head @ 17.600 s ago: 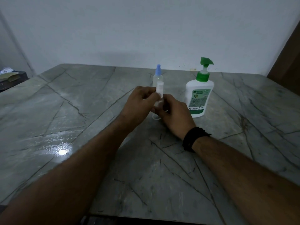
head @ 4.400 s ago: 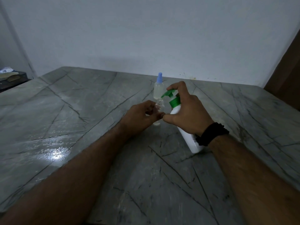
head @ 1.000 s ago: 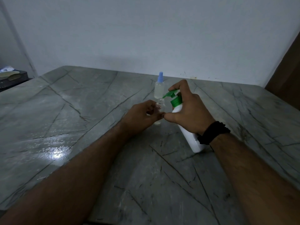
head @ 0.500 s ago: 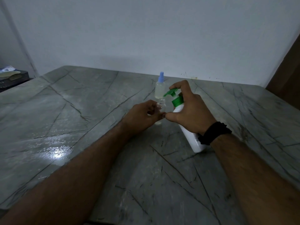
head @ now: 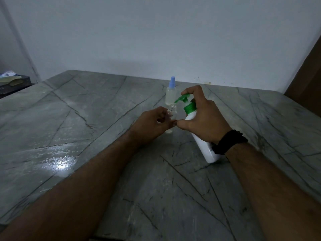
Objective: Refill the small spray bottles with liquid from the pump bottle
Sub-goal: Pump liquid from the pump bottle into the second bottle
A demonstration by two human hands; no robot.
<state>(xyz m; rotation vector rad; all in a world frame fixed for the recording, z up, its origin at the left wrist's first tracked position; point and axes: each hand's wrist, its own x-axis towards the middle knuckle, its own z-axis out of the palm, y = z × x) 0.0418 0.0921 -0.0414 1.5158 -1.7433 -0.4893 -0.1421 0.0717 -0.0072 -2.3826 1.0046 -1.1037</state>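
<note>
My left hand (head: 152, 124) grips a small clear spray bottle (head: 172, 113) with its cap off, upright on the grey marble table (head: 86, 136). My right hand (head: 203, 117) holds the white pump bottle (head: 203, 145) tilted to the left, base on the table, with the index finger on top of the green pump head (head: 182, 99). The green nozzle hangs just above the open neck of the small bottle. A second small spray bottle (head: 171, 94) with a blue cap stands upright right behind them.
A white wall runs along the table's far edge. A dark box (head: 13, 83) with papers on it sits beyond the left edge. A brown door or panel (head: 309, 87) rises at the far right. A wet shiny patch (head: 59, 162) lies on the table's left.
Almost nothing differs over the last second: both hands keep their hold, and the nozzle stays over the small bottle's neck. Long before, the pump bottle stood upright and untouched.
</note>
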